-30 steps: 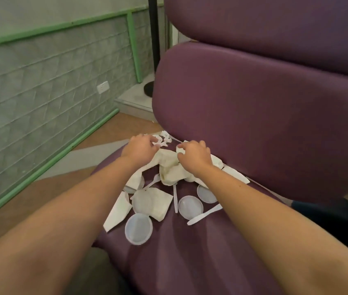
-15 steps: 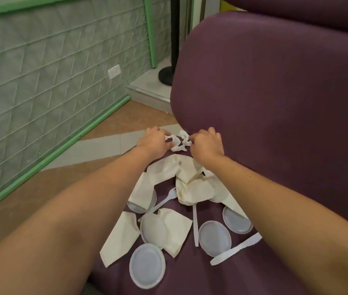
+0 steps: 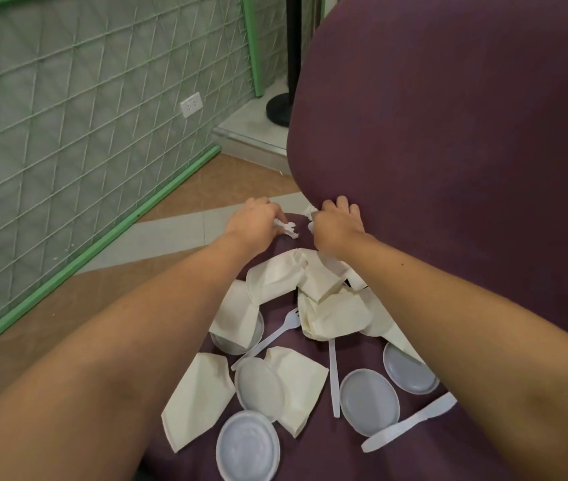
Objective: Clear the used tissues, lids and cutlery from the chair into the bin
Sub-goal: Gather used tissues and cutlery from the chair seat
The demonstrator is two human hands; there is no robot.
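Nearest, below the forearms on the chair seat (image 3: 310, 456), lie round translucent lids (image 3: 247, 445), white plastic cutlery (image 3: 408, 426) and flat folded cream tissues (image 3: 196, 400); closer to the wrists sits a crumpled heap of them. Farthest, where seat meets backrest, the left hand (image 3: 254, 223) curls its fingers round a small white tissue scrap (image 3: 287, 230), and the right hand (image 3: 335, 226) pinches another scrap (image 3: 311, 212). This looks like the gathering step, barely begun, since most of the litter is untouched. Next the scraps probably need bunching together with the limp, light tissues before carrying; no bin is in view.
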